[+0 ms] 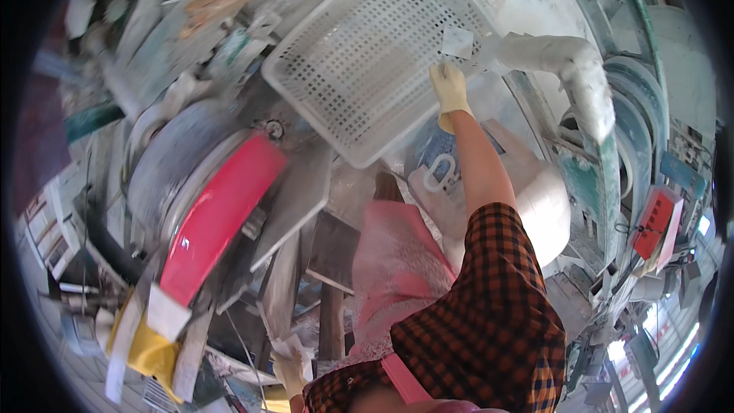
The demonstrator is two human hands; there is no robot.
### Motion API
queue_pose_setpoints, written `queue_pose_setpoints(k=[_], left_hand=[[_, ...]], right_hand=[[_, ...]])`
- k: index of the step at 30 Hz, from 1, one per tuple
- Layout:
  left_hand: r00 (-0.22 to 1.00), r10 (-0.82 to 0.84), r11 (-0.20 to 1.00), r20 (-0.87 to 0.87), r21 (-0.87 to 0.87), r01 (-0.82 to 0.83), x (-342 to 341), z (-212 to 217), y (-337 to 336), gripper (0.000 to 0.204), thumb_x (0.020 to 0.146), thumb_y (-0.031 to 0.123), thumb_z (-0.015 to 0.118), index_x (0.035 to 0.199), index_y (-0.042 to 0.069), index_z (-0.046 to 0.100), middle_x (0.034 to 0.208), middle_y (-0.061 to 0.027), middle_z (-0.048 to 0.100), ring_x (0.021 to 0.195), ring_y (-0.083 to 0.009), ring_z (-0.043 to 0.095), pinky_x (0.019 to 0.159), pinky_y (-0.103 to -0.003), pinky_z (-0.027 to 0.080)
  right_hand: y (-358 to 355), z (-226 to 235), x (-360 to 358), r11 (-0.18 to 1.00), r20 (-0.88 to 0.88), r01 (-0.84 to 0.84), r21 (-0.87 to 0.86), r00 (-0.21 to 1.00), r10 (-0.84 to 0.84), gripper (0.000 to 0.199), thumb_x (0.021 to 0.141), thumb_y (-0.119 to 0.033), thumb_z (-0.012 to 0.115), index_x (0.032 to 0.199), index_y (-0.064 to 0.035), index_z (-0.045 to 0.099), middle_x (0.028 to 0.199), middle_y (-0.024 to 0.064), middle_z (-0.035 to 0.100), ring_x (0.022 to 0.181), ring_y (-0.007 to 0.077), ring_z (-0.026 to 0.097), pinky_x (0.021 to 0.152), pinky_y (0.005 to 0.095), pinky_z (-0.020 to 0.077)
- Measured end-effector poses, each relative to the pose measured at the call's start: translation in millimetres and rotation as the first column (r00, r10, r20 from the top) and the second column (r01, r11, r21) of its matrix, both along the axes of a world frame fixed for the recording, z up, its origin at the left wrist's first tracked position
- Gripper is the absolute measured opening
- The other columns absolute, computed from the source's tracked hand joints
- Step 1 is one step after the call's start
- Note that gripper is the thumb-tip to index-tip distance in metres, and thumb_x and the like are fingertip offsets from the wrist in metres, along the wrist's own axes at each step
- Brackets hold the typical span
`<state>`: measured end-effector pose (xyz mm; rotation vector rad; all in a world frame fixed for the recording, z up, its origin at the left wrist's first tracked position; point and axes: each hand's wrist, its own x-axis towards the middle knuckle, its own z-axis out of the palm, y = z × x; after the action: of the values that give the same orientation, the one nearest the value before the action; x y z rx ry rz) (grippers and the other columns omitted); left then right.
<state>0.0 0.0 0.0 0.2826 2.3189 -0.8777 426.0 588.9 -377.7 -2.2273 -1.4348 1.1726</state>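
Observation:
My right hand [449, 92], in a cream glove, reaches out over a white plastic basket [310, 118] with a perforated floor and sides. Its fingers are closed at the lower edge of a thin white square piece [458, 42], which lies against the basket's right side; the contact is small in view. Low in the picture, my left hand [288, 372], also gloved, is closed around a small white flat piece [293, 348]. Part of that hand is hidden by my checked sleeve.
Left of me stands a wheel machine with a glossy pink-red curved guard [222, 218] and a grey slanted board [302, 203]. A thick whitish wrapped pipe [562, 57] juts in beside the basket. Below it rests a pale sack [547, 210]. Green framework [650, 38] rises at right.

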Motion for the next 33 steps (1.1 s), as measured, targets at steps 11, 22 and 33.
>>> queue_pose_setpoints(k=[11, 22, 33], left_hand=[[0.995, 0.093, 0.962, 0.036, -0.261, -0.081, 11.3, -55.0, 100.8, 0.097, 0.075, 0.031, 0.081, 0.151, -0.005, 0.033, 0.105, -0.0278, 0.07, 0.095, -0.0422, 0.071, 0.08, -0.047, 0.058], [0.972, 0.233, 0.968, -0.023, -0.087, -0.235, -2.7, -51.3, 83.9, 0.093, 0.072, 0.023, 0.082, 0.148, -0.007, 0.036, 0.113, -0.0272, 0.068, 0.1, -0.0379, 0.069, 0.083, -0.045, 0.057], [0.86, 0.51, 0.758, 0.003, 0.47, -0.452, 41.5, -2.8, 9.5, 0.088, 0.072, 0.017, 0.08, 0.147, -0.007, 0.04, 0.121, -0.0259, 0.064, 0.105, -0.0344, 0.067, 0.088, -0.043, 0.057]], right_hand=[[104.8, -154.8, 54.0, 0.979, 0.385, 0.205, -0.018, 0.905, -0.183, 0.09, 0.083, -0.05, 0.078, 0.15, -0.0027, 0.041, 0.15, 0.0295, 0.041, 0.143, 0.0414, 0.037, 0.114, 0.0484, 0.0382], [110.7, -137.7, 55.4, 0.999, 0.544, 0.011, -0.053, 0.839, 0.02, 0.055, 0.094, -0.035, 0.063, 0.135, 0.0001, 0.051, 0.131, 0.0265, 0.06, 0.119, 0.0438, 0.06, 0.098, 0.0497, 0.0496], [24.7, 39.8, -49.4, 0.885, -0.704, 0.466, -0.013, 0.624, -0.339, 0.038, 0.101, -0.013, 0.054, 0.136, 0.0003, 0.059, 0.126, 0.0114, 0.068, 0.112, 0.0247, 0.067, 0.091, 0.0391, 0.0543]])
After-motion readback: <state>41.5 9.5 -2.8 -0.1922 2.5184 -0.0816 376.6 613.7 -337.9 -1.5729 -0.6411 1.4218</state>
